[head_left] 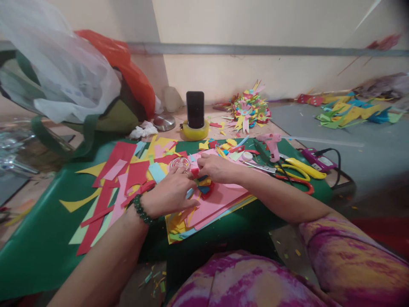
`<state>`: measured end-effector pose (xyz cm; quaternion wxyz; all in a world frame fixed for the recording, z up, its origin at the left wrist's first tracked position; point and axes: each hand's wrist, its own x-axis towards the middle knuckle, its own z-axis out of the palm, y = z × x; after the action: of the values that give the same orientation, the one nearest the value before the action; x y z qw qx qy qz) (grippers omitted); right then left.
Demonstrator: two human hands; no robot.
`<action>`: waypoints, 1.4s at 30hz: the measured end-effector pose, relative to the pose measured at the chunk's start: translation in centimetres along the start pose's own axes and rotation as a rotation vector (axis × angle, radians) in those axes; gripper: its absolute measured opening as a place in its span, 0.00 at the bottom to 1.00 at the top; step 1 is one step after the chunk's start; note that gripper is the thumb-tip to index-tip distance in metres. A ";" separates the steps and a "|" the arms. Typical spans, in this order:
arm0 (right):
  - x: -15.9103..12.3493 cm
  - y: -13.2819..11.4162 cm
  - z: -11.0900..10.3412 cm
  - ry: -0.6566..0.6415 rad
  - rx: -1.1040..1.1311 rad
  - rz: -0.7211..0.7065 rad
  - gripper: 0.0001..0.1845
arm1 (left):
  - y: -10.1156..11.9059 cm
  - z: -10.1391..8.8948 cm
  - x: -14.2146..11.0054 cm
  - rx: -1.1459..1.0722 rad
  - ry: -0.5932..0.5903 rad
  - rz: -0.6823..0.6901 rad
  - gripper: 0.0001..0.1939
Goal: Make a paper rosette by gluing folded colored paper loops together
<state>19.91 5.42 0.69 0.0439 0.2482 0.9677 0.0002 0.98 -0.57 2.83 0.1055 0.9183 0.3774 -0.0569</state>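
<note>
My left hand (171, 192), with a green bead bracelet (142, 209) at the wrist, reaches over a stack of coloured paper. Its thumb stands apart from its fingers, and I see nothing held in it. Close by on the right, my right hand (215, 168) has its fingers curled down; what they pinch is hidden. Just below the fingertips lie small red, yellow and blue paper pieces (204, 185), partly covered by both hands. Pink paper sheets (220, 202) lie under the hands. Beyond the left fingers is a round clear, patterned thing (179, 164).
Red paper strips (104, 200) and other scraps spread left. On the right lie scissors (262, 167), a pink glue gun (271, 147) and a yellow-handled cutter (305, 167). A phone (195, 110) stands in a yellow tape roll (195, 131). Behind are a paper-flower cluster (249, 111) and a bag (116, 115).
</note>
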 end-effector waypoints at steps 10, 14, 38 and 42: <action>-0.6 0.6 -0.1 0.212 0.137 -0.001 0.18 | 0.6 -0.2 -0.1 0.028 -0.004 -0.021 0.18; -1.5 1.3 -0.9 0.345 0.262 0.177 0.21 | 0.7 0.0 -0.1 0.076 -0.006 -0.025 0.21; -0.8 0.5 -0.6 0.042 0.405 0.450 0.19 | 0.9 -0.4 -0.7 0.063 -0.018 -0.022 0.08; -1.5 -0.4 -2.0 -0.056 0.414 0.459 0.21 | 0.4 -0.3 -0.7 0.079 0.031 -0.049 0.08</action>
<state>20.88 4.41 2.77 0.0178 0.4639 0.8642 -0.1938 0.79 -1.30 3.28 0.0618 0.9131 0.3987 -0.0598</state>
